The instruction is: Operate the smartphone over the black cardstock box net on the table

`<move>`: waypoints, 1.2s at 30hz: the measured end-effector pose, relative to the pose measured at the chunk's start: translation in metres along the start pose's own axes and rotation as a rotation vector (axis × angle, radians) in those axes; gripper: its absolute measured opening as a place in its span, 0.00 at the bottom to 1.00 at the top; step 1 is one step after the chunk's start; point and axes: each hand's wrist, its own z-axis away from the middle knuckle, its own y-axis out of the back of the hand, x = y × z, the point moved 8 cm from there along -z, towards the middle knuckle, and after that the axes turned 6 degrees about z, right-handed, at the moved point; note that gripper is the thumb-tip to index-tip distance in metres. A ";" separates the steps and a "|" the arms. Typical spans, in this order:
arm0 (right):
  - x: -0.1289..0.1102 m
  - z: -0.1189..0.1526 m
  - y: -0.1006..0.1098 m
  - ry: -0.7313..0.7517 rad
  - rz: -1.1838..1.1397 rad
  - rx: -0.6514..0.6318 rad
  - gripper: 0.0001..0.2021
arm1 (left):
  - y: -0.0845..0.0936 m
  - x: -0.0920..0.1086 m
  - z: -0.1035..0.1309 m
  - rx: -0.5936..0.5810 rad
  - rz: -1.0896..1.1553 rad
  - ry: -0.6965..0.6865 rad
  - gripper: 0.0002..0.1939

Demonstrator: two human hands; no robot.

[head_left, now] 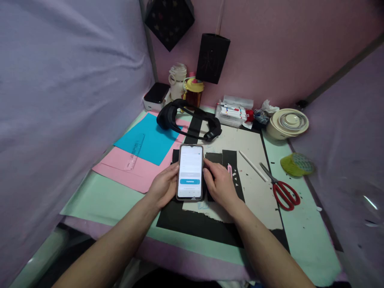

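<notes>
A smartphone [190,172] with a lit white screen and a blue button is held upright over the middle of the table. My left hand [165,185] grips its left edge. My right hand [220,182] is at its right edge, fingers bent against the side. Black paper pieces [229,158] lie behind and beside the phone, on a pale sheet [252,140]. A pink cutter [229,169] rests just beyond my right hand. Farther right are a white pen [253,165] and red-handled scissors [285,194].
Blue paper [144,138] and pink paper [115,168] lie left, under a clear ruler [135,152]. Behind stand a black headset [171,118], a yellow-lidded bottle [193,94], a marker box [232,114] and a cream container [288,124]. Green tape [297,165] is at right.
</notes>
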 end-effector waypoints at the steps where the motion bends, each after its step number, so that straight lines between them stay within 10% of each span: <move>1: 0.000 0.000 0.000 -0.001 0.004 -0.001 0.18 | 0.000 0.000 0.000 -0.001 0.002 -0.002 0.16; 36: 0.000 0.000 0.000 0.002 0.025 0.005 0.18 | 0.001 0.000 -0.001 -0.009 0.011 -0.008 0.14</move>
